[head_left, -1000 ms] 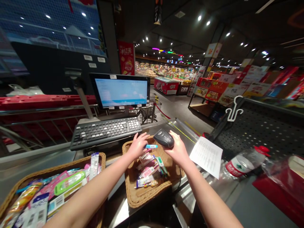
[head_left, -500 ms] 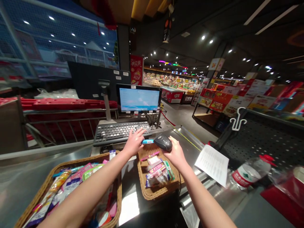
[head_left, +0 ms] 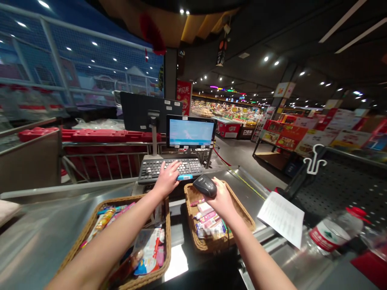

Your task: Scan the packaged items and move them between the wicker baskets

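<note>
My left hand [head_left: 166, 179] reaches over the black keyboard [head_left: 151, 169], its fingertips at the keys. A slim blue packet [head_left: 185, 177] with a white barcode label sticks out from under that hand, between thumb and palm. My right hand [head_left: 222, 198] is wrapped round a black barcode scanner [head_left: 204, 185], whose head points toward the keyboard. The scanner is above the back of the smaller wicker basket [head_left: 196, 241], which holds several small wrapped packets [head_left: 210, 219]. Under my left forearm stands the larger wicker basket [head_left: 167, 241], full of mixed packaged goods, partly hidden by the arm.
Behind the keyboard stands a lit monitor [head_left: 191, 133], with a second dark screen [head_left: 139, 112] beside it. On the right lie a printed sheet [head_left: 282, 217] and a clear bottle with a red cap [head_left: 332, 231]. A white hanger hook [head_left: 314, 161] is on the black perforated panel [head_left: 344, 181].
The view has turned left. My left hand, with the blue packet, has moved left along the keyboard, away from the scanner. The scanner stays in my right hand.
</note>
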Tool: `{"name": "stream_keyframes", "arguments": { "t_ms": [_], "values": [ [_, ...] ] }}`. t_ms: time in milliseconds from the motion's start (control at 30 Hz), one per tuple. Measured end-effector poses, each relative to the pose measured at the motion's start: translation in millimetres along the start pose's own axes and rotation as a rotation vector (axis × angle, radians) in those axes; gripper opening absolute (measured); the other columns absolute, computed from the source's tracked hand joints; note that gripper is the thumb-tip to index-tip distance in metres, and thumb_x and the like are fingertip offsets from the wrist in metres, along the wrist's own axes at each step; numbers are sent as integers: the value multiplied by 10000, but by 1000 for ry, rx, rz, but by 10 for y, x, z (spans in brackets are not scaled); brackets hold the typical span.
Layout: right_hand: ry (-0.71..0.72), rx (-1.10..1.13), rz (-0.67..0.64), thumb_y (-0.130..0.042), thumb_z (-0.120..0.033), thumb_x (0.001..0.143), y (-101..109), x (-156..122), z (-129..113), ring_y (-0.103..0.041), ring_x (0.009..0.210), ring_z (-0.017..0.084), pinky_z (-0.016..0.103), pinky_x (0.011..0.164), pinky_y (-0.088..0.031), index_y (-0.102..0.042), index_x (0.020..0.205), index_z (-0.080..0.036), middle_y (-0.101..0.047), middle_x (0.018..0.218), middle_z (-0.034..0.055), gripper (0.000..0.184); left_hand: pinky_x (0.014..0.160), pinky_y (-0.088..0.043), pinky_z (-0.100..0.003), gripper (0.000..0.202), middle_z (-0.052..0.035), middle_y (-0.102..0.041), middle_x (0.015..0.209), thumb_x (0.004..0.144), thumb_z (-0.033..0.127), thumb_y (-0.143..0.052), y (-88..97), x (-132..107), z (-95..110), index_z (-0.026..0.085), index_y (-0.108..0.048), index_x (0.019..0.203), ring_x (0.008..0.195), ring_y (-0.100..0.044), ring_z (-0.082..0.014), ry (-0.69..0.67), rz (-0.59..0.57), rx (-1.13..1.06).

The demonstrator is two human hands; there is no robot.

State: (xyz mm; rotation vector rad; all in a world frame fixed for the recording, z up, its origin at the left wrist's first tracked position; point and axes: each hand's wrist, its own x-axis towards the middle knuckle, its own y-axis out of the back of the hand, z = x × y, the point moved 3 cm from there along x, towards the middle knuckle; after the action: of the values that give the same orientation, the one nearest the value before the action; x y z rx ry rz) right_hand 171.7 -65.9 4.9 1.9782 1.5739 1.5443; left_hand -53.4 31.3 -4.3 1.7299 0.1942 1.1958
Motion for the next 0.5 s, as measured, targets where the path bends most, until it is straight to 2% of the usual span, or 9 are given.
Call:
{"name": "stream_keyframes", "arguments": {
  "t_ms": [367, 500],
  "values": [
    [24, 31, -44, -640, -156, 640, -178, -6, -282, -529, 1193, 321, 499, 1062, -368, -668, 979, -184, -664, 1086, 99, 341, 1134, -123, -658, 102, -132, -485, 1431, 704, 117, -622, 229, -263, -193, 194, -607, 770, 1351, -403, -310, 55, 28, 44],
    [35, 42, -59, -660, -160, 622, -214, -27, -383, -540, 1172, 331, 502, 1041, -391, -660, 972, -183, -667, 1067, 102, 351, 1133, -142, -653, 86, -127, -480, 1437, 721, 127, -614, 297, -355, -236, 192, -603, 775, 1359, -393, -302, 74, 30, 76]
  ]
}}
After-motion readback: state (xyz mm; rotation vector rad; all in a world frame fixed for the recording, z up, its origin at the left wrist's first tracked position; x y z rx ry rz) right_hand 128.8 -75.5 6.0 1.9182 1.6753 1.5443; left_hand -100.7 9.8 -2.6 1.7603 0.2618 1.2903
